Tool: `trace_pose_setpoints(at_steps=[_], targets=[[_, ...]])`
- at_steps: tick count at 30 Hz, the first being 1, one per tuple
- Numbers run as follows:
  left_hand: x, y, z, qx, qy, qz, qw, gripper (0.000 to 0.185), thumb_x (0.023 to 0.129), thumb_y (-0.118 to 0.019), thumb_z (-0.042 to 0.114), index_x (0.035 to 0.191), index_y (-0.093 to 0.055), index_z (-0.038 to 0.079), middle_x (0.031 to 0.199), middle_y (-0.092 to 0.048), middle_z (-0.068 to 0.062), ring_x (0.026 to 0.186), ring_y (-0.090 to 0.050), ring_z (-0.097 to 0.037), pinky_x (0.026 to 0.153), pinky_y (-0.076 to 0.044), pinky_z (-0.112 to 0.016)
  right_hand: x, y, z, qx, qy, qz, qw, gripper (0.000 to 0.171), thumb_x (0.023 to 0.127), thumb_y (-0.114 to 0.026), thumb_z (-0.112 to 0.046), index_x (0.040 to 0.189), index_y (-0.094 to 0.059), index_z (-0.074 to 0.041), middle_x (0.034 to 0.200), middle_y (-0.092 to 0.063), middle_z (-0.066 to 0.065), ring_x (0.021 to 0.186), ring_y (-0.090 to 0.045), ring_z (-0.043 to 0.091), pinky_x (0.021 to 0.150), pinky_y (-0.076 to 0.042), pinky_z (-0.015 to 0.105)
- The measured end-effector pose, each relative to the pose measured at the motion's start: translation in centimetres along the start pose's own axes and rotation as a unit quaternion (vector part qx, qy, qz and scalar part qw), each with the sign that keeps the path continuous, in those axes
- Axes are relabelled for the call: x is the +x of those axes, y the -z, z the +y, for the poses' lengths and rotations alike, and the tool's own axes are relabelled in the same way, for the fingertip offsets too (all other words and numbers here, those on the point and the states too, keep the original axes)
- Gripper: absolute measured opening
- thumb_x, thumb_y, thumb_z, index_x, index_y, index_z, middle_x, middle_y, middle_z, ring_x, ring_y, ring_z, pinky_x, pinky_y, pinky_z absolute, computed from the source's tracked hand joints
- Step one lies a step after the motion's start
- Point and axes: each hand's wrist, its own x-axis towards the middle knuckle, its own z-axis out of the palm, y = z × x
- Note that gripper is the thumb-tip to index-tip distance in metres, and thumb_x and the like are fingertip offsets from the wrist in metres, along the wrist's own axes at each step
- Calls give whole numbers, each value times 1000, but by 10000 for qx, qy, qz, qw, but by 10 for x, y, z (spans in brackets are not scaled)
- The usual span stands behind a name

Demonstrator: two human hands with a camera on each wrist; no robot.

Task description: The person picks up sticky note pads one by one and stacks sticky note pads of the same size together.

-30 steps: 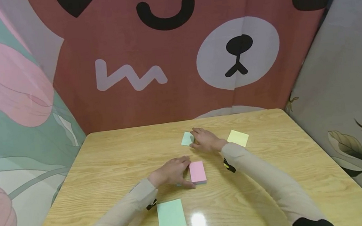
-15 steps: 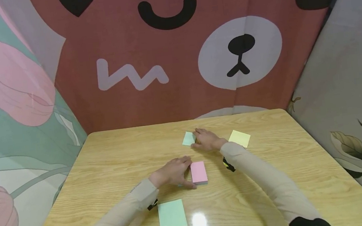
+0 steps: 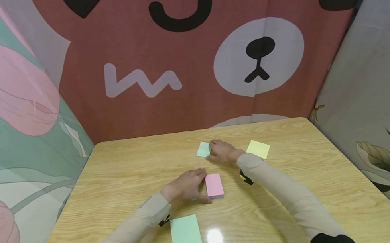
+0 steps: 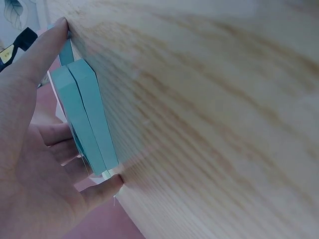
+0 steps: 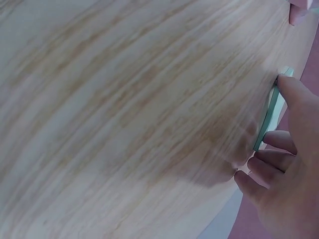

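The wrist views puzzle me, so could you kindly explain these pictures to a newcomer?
There is no machine, only someone working bare-handed. The head view comes from a camera worn on the head, looking down; each wrist view from one worn on that wrist. On the wooden table lie a pink pad, a larger green pad, a yellow note and a small green pad. The left hand curls round blue pads, mostly hidden in the head view; the right hand pinches the small green pad.
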Motion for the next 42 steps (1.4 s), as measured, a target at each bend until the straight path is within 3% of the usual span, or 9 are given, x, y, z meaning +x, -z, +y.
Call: trace_pose_setpoints(at_steps=[15,23,31,42], targets=[[3,-2,0,47,33,36,10000,99,80,-67,70,145,-44,-1,155,-34,-18,143,-33,-28,114,-30,-45,1,-2,-1,-54,-94,84,9999,62,99,-56,-49,131,-49,5,119,-56,13,108,-56,26,90,-49,39],[2,-2,0,20,75,-7,10000,101,79,-67,71,146,-43,-1,156,-33,-18,143,-32,-29,115,-28,-44,3,-4,-2,-46,-2,264,9996,53,98,-61,-42,123,-53,5,109,-59,13,97,-59,24,84,-51,38],[-1,0,2,-38,98,10,9999,100,79,-68,70,146,-43,-1,156,-33,-19,143,-32,-29,115,-28,-45,5,-5,-3,59,-93,212,9997,72,98,-59,-44,147,-34,3,141,-48,24,126,-51,34,103,-44,44],[-2,1,1,1,42,30,10000,100,80,-67,70,146,-43,-2,155,-34,-18,143,-32,-29,114,-29,-46,6,-2,-6,-118,-21,357,9993,72,96,-63,-42,147,-37,2,135,-53,23,120,-55,33,98,-48,42]])
